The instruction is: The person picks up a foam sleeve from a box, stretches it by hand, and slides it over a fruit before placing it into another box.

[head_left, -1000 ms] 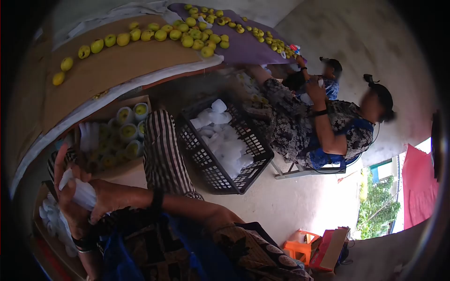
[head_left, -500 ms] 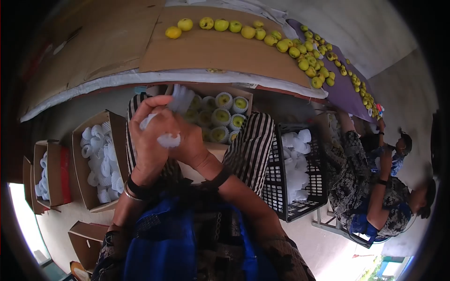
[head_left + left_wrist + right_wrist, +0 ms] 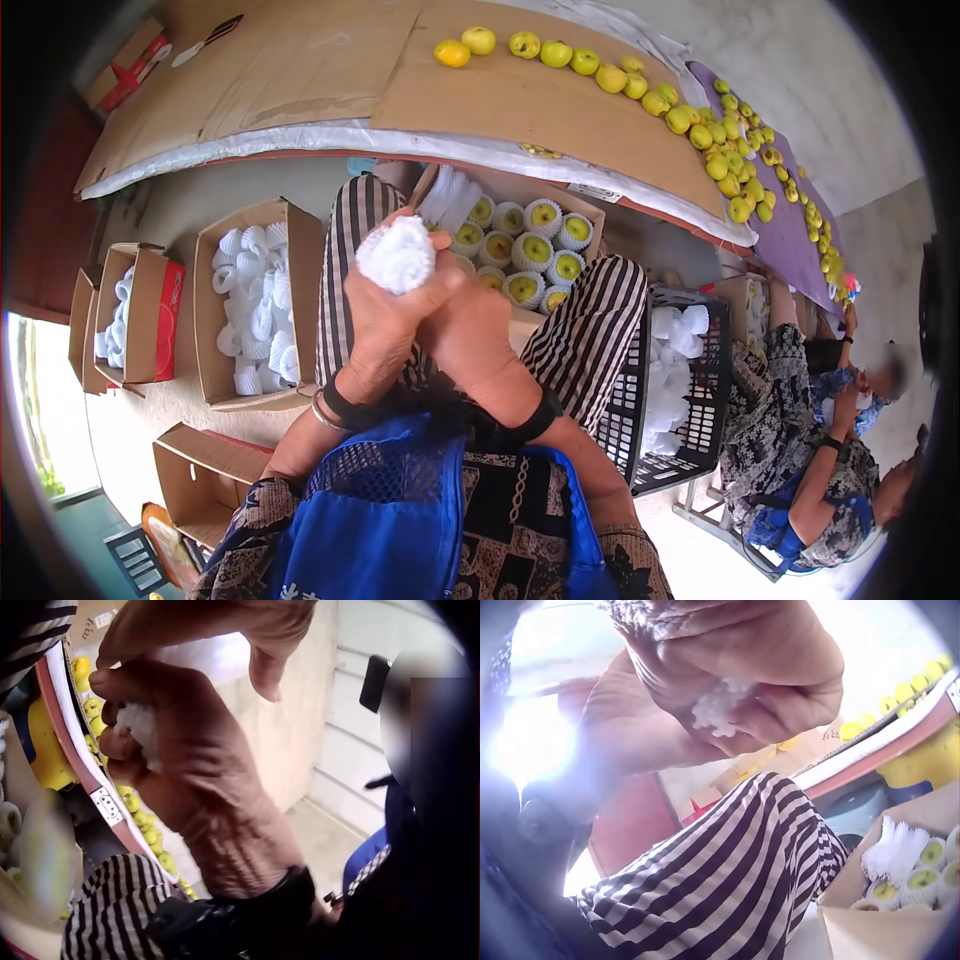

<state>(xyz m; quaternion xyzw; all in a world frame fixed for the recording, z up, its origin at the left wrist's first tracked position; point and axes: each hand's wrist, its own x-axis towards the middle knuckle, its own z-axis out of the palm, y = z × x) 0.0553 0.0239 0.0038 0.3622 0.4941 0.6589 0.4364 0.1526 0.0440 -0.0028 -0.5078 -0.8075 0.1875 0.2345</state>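
Observation:
White foam netting (image 3: 397,255) bulges from the top of my left hand (image 3: 378,325), whose fingers curl round it. My right hand (image 3: 470,330) presses close against the left one, slightly blurred. In the left wrist view, my left hand (image 3: 210,765) grips a bunched end of foam (image 3: 140,729), and my right hand (image 3: 202,626) arches over it with more foam (image 3: 214,658) beneath. Foam (image 3: 720,705) also shows within the curled fingers of my right hand (image 3: 742,656) in the right wrist view. Whether the foam encloses anything is hidden.
An open carton (image 3: 520,319) between striped knees holds netted apples (image 3: 537,250) and loose foam nets. Cartons of foam nets (image 3: 255,300) stand left, a black crate (image 3: 625,400) right. Apples line the cardboard-covered table (image 3: 500,110). Other people sit at far right.
The head view has swung left, bringing the left cartons into fuller view. My hands have come together, and the foam now stands up from my left hand.

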